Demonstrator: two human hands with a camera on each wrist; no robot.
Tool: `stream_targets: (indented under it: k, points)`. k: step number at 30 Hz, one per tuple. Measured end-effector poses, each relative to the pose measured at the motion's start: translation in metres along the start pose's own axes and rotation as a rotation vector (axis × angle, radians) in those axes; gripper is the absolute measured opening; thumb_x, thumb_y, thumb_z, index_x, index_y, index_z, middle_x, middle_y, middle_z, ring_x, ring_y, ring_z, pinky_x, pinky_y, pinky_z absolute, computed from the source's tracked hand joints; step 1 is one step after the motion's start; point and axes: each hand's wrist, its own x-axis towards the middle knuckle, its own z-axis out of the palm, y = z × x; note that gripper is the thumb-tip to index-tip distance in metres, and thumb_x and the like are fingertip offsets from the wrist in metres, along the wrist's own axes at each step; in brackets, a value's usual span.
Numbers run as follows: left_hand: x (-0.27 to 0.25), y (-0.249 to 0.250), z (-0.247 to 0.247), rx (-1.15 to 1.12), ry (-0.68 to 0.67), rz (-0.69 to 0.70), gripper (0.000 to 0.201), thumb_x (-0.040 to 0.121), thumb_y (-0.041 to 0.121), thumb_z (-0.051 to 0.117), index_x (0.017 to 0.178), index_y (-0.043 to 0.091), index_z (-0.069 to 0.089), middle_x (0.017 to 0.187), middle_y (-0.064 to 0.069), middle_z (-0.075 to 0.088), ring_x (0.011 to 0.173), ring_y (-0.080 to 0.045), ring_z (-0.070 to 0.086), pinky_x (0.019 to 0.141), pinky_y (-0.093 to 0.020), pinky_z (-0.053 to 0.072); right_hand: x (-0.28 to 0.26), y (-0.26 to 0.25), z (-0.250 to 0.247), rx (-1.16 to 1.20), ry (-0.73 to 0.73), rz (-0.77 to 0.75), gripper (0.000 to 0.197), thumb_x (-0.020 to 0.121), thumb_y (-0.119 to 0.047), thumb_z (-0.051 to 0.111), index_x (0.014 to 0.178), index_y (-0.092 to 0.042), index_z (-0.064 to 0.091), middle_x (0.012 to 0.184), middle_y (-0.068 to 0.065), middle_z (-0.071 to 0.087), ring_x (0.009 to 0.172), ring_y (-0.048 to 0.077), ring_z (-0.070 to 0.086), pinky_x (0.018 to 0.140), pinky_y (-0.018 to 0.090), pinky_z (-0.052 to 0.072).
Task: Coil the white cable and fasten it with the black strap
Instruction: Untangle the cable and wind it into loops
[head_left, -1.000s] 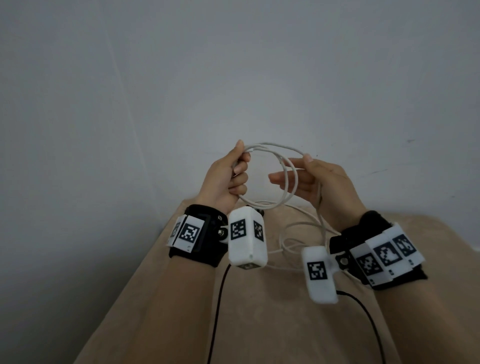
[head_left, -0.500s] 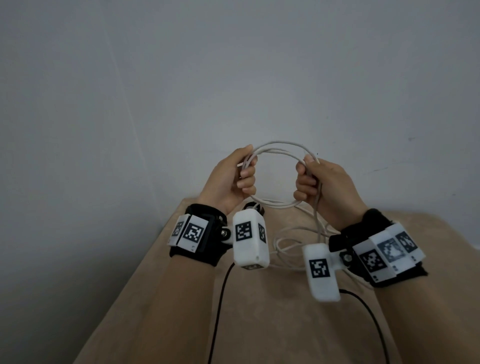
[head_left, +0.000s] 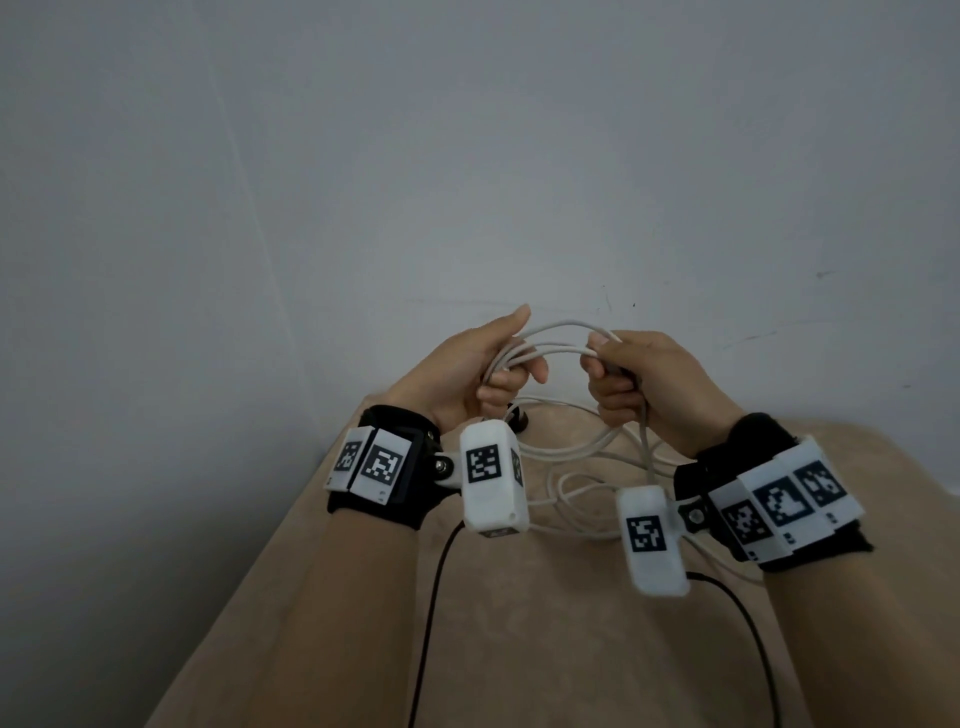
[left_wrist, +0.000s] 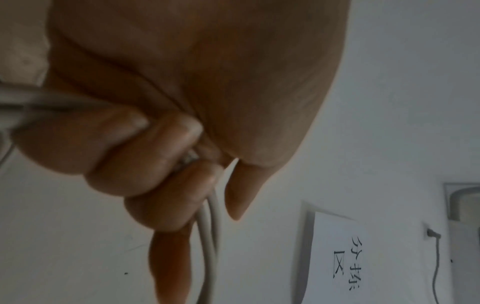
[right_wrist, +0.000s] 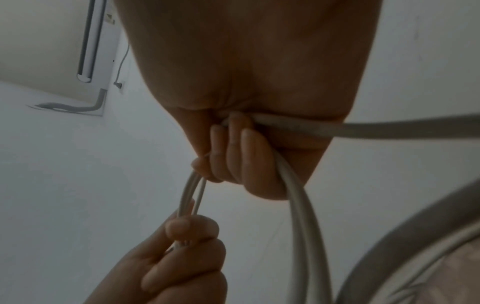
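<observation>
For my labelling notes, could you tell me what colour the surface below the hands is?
Beige surface, clearest in the head view.

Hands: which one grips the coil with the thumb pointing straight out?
The left hand: its thumb sticks out past the white cable; the right hand clamps its thumb down.

Both forearms reach forward, wrists raised and close together. The left hand (head_left: 470, 364) has its fingers curled into a closed grip, thumb stretched along the top. The right hand (head_left: 644, 384) faces it, fingers (right_wrist: 233, 156) folded tight into a fist.
</observation>
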Motion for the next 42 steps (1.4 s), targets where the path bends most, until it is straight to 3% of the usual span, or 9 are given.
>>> stream_targets:
  k: [4,7,13,17,22,26,33,37,42]
  points:
    - [0.001,-0.002,-0.001,0.028,0.014,0.018,0.056,0.098,0.046,0.038,0.050,0.018,0.048,0.042,0.011,0.025,0.033,-0.002,0.020,0.038,-0.016,0.018,0.000,-0.001,0.002,-0.006,0.002,-0.005,0.039,0.101,-0.022,0.039,0.066,-0.007,0.049,0.055,-0.001,0.024,0.045,0.010,0.019,0.042,0.020,0.020]
    - [0.001,-0.002,-0.002,0.027,0.072,0.066,0.054,0.098,0.045,0.039,0.050,0.022,0.042,0.047,0.011,0.025,0.036,-0.002,0.019,0.039,-0.016,0.016,0.000,0.001,0.003,0.011,0.009,-0.042,0.038,0.101,-0.023,0.038,0.074,-0.003,0.055,0.058,0.002,0.029,0.046,0.012,0.026,0.044,0.021,0.029]
    - [0.004,-0.002,-0.004,-0.049,0.148,0.167,0.046,0.100,0.044,0.037,0.061,0.021,0.035,0.047,0.011,0.024,0.037,-0.004,0.018,0.036,-0.016,0.018,-0.001,0.002,0.000,0.005,0.037,-0.148,0.034,0.101,-0.021,0.039,0.099,-0.004,0.068,0.066,0.004,0.051,0.058,0.017,0.053,0.066,0.030,0.052]
    - [0.005,-0.002,-0.004,-0.162,0.169,0.203,0.044,0.101,0.042,0.035,0.062,0.020,0.035,0.047,0.011,0.024,0.035,-0.002,0.019,0.036,-0.016,0.016,0.001,0.004,0.001,0.051,0.060,-0.169,0.031,0.101,-0.019,0.039,0.104,-0.003,0.067,0.069,0.005,0.056,0.063,0.018,0.060,0.080,0.039,0.055]
    - [0.007,-0.004,-0.008,-0.247,0.188,0.202,0.043,0.101,0.042,0.036,0.063,0.020,0.036,0.047,0.011,0.024,0.035,-0.002,0.021,0.036,-0.016,0.018,0.004,0.004,0.000,0.178,0.084,-0.213,0.029,0.100,-0.012,0.040,0.105,0.004,0.064,0.069,0.006,0.053,0.061,0.015,0.055,0.071,0.032,0.056]
    - [0.006,-0.003,-0.007,-0.240,0.158,0.180,0.043,0.101,0.040,0.035,0.064,0.019,0.037,0.047,0.009,0.028,0.037,-0.005,0.028,0.040,-0.016,0.028,0.005,0.005,-0.001,0.194,0.118,-0.238,0.025,0.098,-0.009,0.045,0.096,0.003,0.067,0.065,0.004,0.053,0.057,0.013,0.050,0.065,0.026,0.054]
    - [-0.001,-0.006,-0.010,0.005,0.169,0.161,0.041,0.101,0.031,0.037,0.065,0.015,0.046,0.055,0.003,0.050,0.056,-0.014,0.049,0.064,-0.026,0.041,0.005,0.006,-0.006,0.110,0.117,-0.235,0.023,0.097,-0.008,0.048,0.093,0.000,0.069,0.064,0.003,0.049,0.055,0.012,0.047,0.059,0.022,0.049]
    - [-0.003,-0.003,-0.005,0.107,0.142,0.196,0.040,0.101,0.032,0.040,0.070,0.011,0.054,0.055,0.002,0.046,0.053,-0.016,0.043,0.059,-0.025,0.040,0.004,0.006,-0.003,0.029,0.110,-0.193,0.025,0.097,-0.007,0.048,0.088,-0.003,0.071,0.061,0.000,0.051,0.055,0.014,0.044,0.052,0.021,0.046]
    - [0.000,-0.003,0.003,0.191,0.120,0.215,0.036,0.098,0.035,0.048,0.073,0.011,0.058,0.050,0.007,0.034,0.042,-0.008,0.029,0.046,-0.021,0.028,0.003,0.006,0.005,-0.052,0.097,-0.168,0.025,0.096,-0.006,0.049,0.084,-0.006,0.071,0.059,0.000,0.050,0.050,0.009,0.039,0.048,0.020,0.041]
